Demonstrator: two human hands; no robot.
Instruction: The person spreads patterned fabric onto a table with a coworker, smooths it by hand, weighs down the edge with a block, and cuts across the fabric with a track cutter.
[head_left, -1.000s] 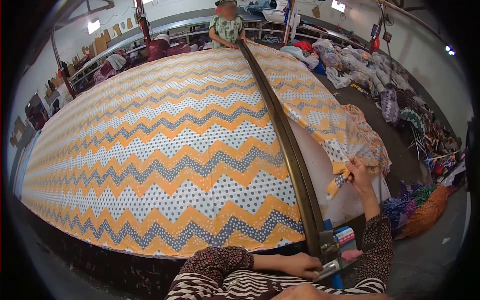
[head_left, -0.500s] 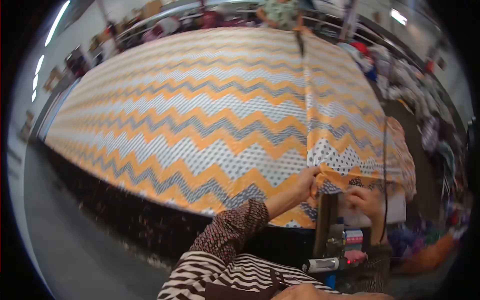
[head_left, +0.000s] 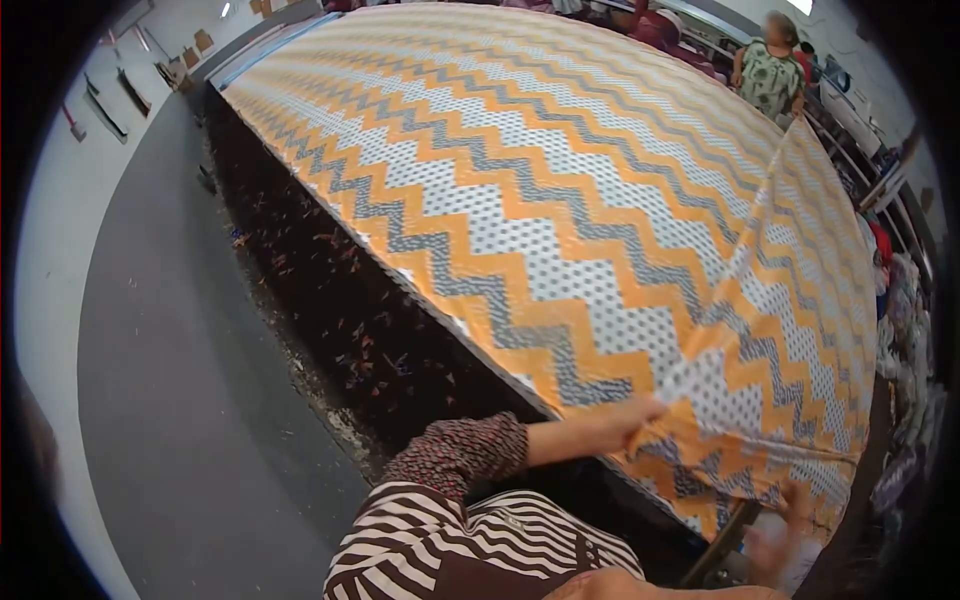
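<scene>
Orange, white and grey zigzag fabric (head_left: 560,240) is spread over the long table. My left hand (head_left: 625,422) pinches a fold of it near the front edge, and a raised ridge runs from there to the far side. My right hand (head_left: 782,535), blurred by motion, is at the lower right beside the fabric's near corner; its fingers are smeared. Just left of that hand, the end of a metal bar (head_left: 728,540) shows from under the fabric.
A person (head_left: 772,75) in a green patterned top stands at the table's far side. Bagged bundles (head_left: 905,400) lie along the right. Dark ground with scraps (head_left: 350,320) runs below the table's near edge, beside a grey floor (head_left: 180,380).
The view has swung left. My left hand went from beside the bar to gripping the fabric. The fabric's folded-back part now covers most of the bar. My right hand has let go of the fabric.
</scene>
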